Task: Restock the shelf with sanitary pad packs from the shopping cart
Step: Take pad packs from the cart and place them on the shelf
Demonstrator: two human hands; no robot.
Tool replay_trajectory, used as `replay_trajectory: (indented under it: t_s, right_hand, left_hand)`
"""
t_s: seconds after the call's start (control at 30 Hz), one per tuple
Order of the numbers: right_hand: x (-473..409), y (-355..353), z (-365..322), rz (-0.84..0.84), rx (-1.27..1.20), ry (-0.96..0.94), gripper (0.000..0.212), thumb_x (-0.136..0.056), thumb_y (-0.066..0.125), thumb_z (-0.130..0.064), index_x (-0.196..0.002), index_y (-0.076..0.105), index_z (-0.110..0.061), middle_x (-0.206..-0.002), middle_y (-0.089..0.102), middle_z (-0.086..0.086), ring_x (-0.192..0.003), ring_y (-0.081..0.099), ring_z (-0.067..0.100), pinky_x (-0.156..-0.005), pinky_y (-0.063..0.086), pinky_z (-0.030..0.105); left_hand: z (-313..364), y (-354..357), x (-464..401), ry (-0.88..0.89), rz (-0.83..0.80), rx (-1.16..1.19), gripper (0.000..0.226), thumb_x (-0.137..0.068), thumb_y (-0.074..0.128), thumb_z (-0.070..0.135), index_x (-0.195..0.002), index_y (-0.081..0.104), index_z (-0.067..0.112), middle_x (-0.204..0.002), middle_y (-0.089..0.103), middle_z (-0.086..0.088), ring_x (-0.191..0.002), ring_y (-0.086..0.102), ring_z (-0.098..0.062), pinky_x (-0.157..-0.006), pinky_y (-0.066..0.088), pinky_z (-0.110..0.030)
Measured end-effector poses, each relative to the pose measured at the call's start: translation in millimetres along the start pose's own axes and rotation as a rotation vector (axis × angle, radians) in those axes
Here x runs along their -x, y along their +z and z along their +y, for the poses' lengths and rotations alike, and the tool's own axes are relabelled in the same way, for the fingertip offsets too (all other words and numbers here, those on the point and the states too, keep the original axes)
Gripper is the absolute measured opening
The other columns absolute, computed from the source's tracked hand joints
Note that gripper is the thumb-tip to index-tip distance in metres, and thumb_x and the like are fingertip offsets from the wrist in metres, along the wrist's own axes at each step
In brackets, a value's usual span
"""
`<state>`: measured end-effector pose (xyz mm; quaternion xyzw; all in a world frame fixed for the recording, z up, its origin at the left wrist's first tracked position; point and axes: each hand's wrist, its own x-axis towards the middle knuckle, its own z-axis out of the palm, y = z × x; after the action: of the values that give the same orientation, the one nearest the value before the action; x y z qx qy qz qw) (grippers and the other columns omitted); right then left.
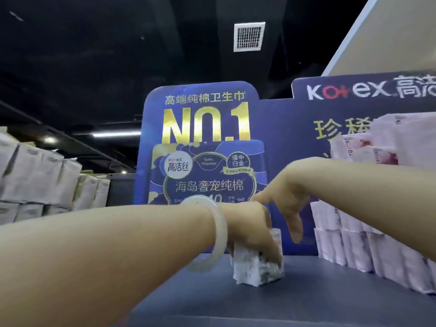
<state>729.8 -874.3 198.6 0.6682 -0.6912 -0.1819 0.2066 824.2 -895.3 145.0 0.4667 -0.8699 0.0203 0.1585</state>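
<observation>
Left hand: the left hand (250, 223) reaches in from the lower left of the frame and sits on top of the pad pack (257, 267), fingers curled down over its upper edge and far side, holding it (the palm side is hidden, so how tight the hold is cannot be told).
Bracelet: a pale, translucent bangle (212, 234) circles the left wrist, just left of centre.
Pad pack: a small white pack with dark marbled print, standing on the shelf top (330, 291) in the lower middle of the frame, well apart from the stacked packs to its right.
Right hand: the right hand (290, 197) comes in from the right edge, above and just right of the left hand; its fingers hang down loosely, spread, and grasp nothing; one fingertip points down towards the shelf just beside the pack.
Shelf top: a dark grey flat surface across the bottom of the frame.
Stacked packs: pink and white packs (377, 251) piled in rows at the right edge, reaching up to mid-frame.
Display board: a blue Kotex sign (205, 138) with gold "NO.1" lettering stands upright behind the pack, centre frame.
Far left: rows of pale packaged goods (42, 175) on another shelf.
Ceiling: dark, with a white vent (249, 36) at upper centre.
</observation>
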Motion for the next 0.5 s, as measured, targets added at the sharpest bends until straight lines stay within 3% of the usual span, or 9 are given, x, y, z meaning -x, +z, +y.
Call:
replay_trajectory:
  t_s: [0.07, 0.17, 0.23, 0.3, 0.4, 0.5]
  right_hand:
    - [-13, 3, -3, -0.011, -0.030, -0.055, 0.097, -0.072, 0.078, -0.034, -0.146, 0.014, -0.040, -0.156, 0.019, -0.008, -0.141, 0.025, 0.022, -0.103, 0.032, 0.032]
    - [-33, 12, -11, -0.061, -0.122, -0.079, 0.111, -0.071, 0.078, -0.038, -0.147, -0.002, -0.042, -0.159, 0.009, -0.009, -0.144, 0.019, 0.023, -0.112, 0.030, 0.037]
    - [-45, 19, -16, -0.088, -0.213, -0.099, 0.116, -0.068, 0.081, -0.037, -0.146, -0.004, -0.045, -0.159, 0.006, -0.008, -0.143, 0.022, 0.028, -0.108, 0.038, 0.043]
    - [-50, 26, -21, -0.086, -0.308, -0.139, 0.115, -0.067, 0.083, -0.034, -0.146, 0.000, -0.045, -0.157, 0.014, -0.006, -0.137, 0.033, 0.029, -0.098, 0.048, 0.040]
    - [-47, 31, -27, -0.082, -0.551, -0.225, 0.096, -0.068, 0.083, -0.018, -0.141, 0.025, -0.041, -0.126, 0.046, -0.005, -0.108, 0.056, 0.023, -0.082, 0.057, 0.037]
    - [-41, 32, -33, -0.051, -0.707, -0.339, 0.073, -0.070, 0.080, -0.007, -0.125, 0.040, -0.032, -0.095, 0.061, -0.007, -0.086, 0.066, 0.019, -0.075, 0.058, 0.035]
  left_hand:
    - [-20, -9, 7, -0.022, -0.043, -0.005, 0.061, -0.074, 0.079, 0.032, -0.127, 0.049, 0.024, -0.099, 0.055, 0.006, -0.095, 0.061, -0.021, -0.081, 0.056, -0.035]
    - [-56, -24, 21, -0.099, -0.067, -0.149, 0.064, -0.072, 0.079, 0.039, -0.128, 0.047, 0.034, -0.099, 0.050, 0.011, -0.097, 0.056, -0.017, -0.090, 0.051, -0.033]
    - [-76, -24, 26, -0.148, -0.084, -0.128, 0.064, -0.073, 0.078, 0.039, -0.128, 0.046, 0.033, -0.099, 0.052, 0.011, -0.097, 0.060, -0.018, -0.090, 0.054, -0.035]
    - [-85, -20, 26, -0.162, -0.080, -0.040, 0.061, -0.074, 0.078, 0.035, -0.127, 0.046, 0.032, -0.094, 0.055, 0.011, -0.093, 0.063, -0.019, -0.087, 0.056, -0.038]
    - [-85, -15, 21, -0.132, -0.049, 0.009, 0.061, -0.074, 0.078, 0.031, -0.126, 0.046, 0.030, -0.088, 0.053, 0.011, -0.095, 0.064, -0.020, -0.088, 0.056, -0.038]
    - [-80, -14, 20, -0.091, -0.012, -0.026, 0.067, -0.069, 0.081, 0.038, -0.125, 0.045, 0.030, -0.096, 0.052, 0.010, -0.096, 0.058, -0.018, -0.091, 0.051, -0.035]
